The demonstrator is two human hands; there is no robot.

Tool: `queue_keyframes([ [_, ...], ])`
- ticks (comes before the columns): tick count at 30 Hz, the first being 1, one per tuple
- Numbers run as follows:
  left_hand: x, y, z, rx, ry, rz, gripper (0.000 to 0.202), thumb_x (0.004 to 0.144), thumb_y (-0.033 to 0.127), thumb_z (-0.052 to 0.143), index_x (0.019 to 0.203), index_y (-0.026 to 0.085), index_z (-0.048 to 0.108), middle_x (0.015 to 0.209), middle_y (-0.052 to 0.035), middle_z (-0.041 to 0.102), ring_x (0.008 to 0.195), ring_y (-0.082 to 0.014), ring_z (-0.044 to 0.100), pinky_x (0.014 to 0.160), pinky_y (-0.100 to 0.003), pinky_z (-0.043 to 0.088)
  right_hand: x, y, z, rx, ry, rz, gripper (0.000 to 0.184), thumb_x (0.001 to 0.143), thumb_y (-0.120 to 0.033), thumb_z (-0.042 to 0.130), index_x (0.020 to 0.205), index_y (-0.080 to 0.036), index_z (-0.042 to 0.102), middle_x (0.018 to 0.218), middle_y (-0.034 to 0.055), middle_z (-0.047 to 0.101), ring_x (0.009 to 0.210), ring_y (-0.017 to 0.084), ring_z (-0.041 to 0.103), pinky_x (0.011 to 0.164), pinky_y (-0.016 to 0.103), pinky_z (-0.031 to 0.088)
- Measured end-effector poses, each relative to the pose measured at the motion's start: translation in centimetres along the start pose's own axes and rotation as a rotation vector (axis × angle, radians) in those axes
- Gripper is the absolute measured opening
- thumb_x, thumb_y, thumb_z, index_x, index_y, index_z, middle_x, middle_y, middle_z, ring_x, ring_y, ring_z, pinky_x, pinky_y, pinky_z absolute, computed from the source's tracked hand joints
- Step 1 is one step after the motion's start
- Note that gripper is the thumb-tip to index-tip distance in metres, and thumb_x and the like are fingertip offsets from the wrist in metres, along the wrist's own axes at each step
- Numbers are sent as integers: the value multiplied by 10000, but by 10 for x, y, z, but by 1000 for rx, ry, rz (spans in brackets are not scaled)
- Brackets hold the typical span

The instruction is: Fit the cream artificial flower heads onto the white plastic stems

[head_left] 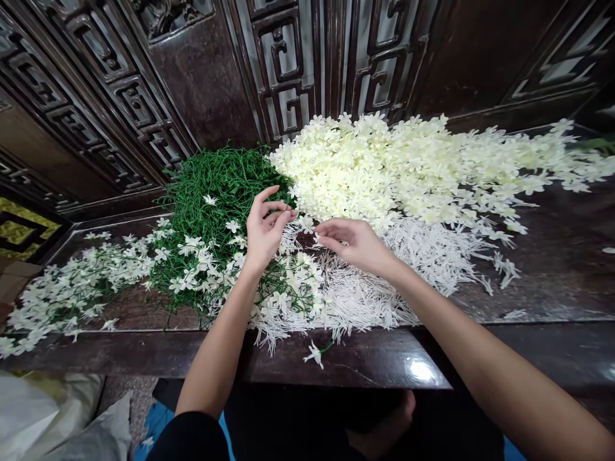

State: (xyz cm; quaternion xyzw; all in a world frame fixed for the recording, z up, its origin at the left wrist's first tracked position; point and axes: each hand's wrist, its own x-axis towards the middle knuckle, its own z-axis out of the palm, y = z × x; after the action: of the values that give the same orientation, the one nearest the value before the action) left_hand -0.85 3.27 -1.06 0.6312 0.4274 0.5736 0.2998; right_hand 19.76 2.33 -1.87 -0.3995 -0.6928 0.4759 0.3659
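Observation:
My left hand is raised over the piles, thumb and index finger pinched together; what sits in the pinch is too small to name. Just to the right, my right hand has its thumb and fingers brought close, with a tiny white bit at the tips that I cannot identify. A white artificial flower shows between the two hands; whether either hand touches it, I cannot tell. Behind my left hand is a heap of green plastic stems. Cream petal pieces are piled behind my right hand, and thin white plastic pieces lie beneath it.
White flowers on green stems spread along the left of the dark wooden bench. One flower lies on its front ledge. A carved wooden backrest rises behind. Pale sacks are on the floor at lower left.

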Motion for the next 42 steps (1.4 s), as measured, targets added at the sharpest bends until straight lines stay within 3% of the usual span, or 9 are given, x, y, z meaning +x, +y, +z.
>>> queue_keyframes([
  [5,0,-6,-3,-53,-67,-25,693,857,172,677,1421,306,298,850,9,655,880,-197,758,906,-392,626,1,-3,0,96,38,3,249,779,-352,772,972,-199,736,1041,89,733,943,233,695,984,523,549],
  [7,0,-5,-3,-77,-104,-68,681,840,166,689,1402,295,328,812,18,645,921,-209,758,937,-410,614,1,-4,0,117,84,-10,242,749,-354,794,925,-197,740,1030,91,724,896,223,695,962,518,559],
  [11,0,-2,1,-168,-113,-182,388,804,168,707,1110,242,480,797,16,634,928,-222,764,902,-396,630,2,-4,0,113,126,-15,195,741,-361,797,845,-204,749,997,90,717,915,231,689,951,517,560],
  [17,0,0,2,-270,-101,-265,347,775,204,752,884,235,424,824,6,668,937,-216,759,896,-417,626,4,-4,-2,105,145,-27,143,777,-338,769,834,-208,748,972,82,730,937,231,685,964,528,545],
  [21,-1,8,3,-154,-115,-257,274,701,268,836,762,177,585,877,-69,732,968,-227,742,898,-388,609,3,-3,-1,116,142,-43,147,781,-326,763,864,-204,763,962,76,737,915,219,695,949,506,565],
  [25,-2,14,6,-11,-170,-228,208,708,327,820,814,171,734,893,-89,770,838,-179,727,864,-369,604,3,-2,1,155,172,-40,168,713,-331,826,827,-220,770,968,59,738,923,214,705,974,486,572],
  [31,-4,17,8,-1,-315,-227,202,648,315,837,796,192,773,864,-71,778,786,-178,725,733,-323,624,2,0,5,133,190,-86,129,719,-297,820,812,-235,754,957,36,729,881,195,705,935,457,611],
  [36,-5,13,8,82,-268,-107,108,706,308,821,754,222,776,814,-48,776,775,-166,720,737,-306,610,1,4,7,68,212,-139,56,767,-235,763,819,-239,743,950,31,715,906,187,694,921,440,625],
  [42,-7,11,10,154,-349,-20,78,754,301,817,796,242,789,834,-36,789,768,-173,729,763,-327,598,0,-3,6,162,218,-102,137,741,-251,781,858,-227,714,1046,56,684,985,207,670,973,468,596],
])
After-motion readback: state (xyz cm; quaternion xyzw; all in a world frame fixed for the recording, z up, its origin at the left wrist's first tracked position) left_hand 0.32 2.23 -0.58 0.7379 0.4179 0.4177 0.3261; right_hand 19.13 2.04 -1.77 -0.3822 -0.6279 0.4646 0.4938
